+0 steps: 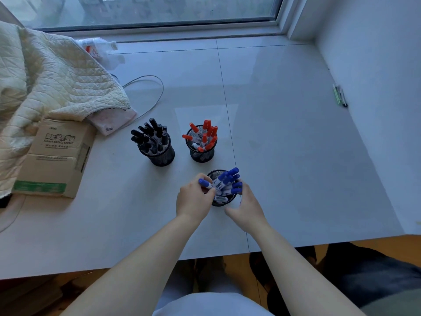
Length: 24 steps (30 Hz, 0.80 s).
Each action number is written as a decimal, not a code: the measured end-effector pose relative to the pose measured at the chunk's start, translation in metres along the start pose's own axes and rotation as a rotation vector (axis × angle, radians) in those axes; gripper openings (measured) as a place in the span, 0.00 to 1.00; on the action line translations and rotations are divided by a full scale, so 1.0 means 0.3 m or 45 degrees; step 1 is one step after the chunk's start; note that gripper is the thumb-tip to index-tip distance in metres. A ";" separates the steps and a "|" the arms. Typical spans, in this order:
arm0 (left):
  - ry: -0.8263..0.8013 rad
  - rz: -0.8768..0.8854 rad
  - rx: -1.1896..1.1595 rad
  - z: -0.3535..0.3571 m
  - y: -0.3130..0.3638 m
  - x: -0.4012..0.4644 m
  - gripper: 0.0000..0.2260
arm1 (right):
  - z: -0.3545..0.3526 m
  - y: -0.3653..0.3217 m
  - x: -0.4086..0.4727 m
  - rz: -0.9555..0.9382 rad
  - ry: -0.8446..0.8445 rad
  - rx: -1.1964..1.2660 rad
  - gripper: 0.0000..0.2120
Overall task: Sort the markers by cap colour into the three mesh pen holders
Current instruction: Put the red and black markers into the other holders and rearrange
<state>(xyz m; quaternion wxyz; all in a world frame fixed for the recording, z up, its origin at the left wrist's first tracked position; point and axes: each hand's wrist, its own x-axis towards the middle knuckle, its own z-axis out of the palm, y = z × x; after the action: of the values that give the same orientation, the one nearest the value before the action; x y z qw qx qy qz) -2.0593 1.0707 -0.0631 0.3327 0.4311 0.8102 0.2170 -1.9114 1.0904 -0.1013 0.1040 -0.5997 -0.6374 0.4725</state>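
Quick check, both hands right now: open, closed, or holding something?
Left hand: holding a blue-capped marker at the nearest mesh holder.
Right hand: open, fingers beside that holder, gripping nothing visible.

Single head-mounted wide-angle view, looking forward and steeply down onto the pale grey tiled ledge (284, 137), close above both forearms.

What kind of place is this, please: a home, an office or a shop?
Probably a home: a wide tiled window ledge under a window, with a quilted blanket and a cardboard box beside the mesh pen holders.
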 end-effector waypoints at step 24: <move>0.049 0.134 -0.202 0.066 -0.067 -0.003 0.11 | 0.068 -0.035 0.084 -0.018 0.157 -0.013 0.40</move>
<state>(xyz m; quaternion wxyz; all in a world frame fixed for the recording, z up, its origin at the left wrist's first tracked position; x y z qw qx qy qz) -2.0557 1.0605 -0.0891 0.3384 0.4411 0.7728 0.3060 -1.9391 1.1041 -0.1155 0.1434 -0.6237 -0.6366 0.4304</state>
